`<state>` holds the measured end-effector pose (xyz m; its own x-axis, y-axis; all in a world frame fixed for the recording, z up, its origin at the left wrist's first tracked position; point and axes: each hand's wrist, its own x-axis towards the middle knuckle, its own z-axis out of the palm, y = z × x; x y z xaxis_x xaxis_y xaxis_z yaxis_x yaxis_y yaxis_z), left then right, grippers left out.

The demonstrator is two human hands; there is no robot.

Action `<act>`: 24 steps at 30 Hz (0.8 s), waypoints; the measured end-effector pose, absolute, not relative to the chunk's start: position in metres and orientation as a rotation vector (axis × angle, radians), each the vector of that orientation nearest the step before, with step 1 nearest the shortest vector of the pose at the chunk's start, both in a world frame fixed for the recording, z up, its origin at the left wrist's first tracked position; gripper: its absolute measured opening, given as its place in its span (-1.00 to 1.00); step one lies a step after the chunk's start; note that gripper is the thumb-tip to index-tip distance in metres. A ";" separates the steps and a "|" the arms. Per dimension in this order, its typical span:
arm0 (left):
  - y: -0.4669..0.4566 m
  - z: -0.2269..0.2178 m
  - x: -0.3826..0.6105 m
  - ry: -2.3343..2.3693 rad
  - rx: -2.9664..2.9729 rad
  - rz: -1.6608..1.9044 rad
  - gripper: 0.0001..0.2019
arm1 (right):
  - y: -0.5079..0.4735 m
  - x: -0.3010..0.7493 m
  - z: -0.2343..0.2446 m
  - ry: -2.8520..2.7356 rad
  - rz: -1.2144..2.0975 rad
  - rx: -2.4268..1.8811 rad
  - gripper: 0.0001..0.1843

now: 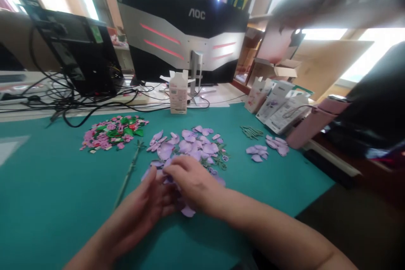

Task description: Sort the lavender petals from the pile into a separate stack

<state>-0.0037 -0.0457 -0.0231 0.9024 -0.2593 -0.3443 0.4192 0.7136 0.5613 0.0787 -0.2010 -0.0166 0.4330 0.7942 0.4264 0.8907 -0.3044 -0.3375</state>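
One half-curled left hand (154,196) and one bent right hand (193,181), yours, close together, any grip hidden from view | lilac petals (186,147) beneath and just beyond them, presumably for short reach | pink pieces (101,138) beyond your left, apart, likely to prevent mixing

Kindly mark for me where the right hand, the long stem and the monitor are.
Right hand (196,182): head view, on the back of the hand.
Long stem (128,174): head view, about midway along its visible part.
Monitor (183,30): head view, middle of its back.
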 end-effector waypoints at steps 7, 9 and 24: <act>-0.029 -0.015 0.004 0.422 0.945 -0.158 -0.57 | -0.320 0.136 -0.028 -0.897 -0.443 -2.335 -0.68; -0.025 -0.014 0.005 0.433 0.979 -0.117 -0.60 | -0.359 0.151 -0.039 -0.804 -0.480 -2.458 -0.69; -0.025 -0.014 0.008 0.489 0.939 -0.080 -0.64 | -0.456 0.168 -0.106 -0.493 -0.620 -2.858 -0.53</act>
<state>0.0077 -0.0249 -0.0142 0.8882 0.1431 -0.4366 0.2746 0.5965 0.7542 0.1683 -0.4560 -0.1062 0.8586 0.2811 0.4288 0.3543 -0.9298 -0.1000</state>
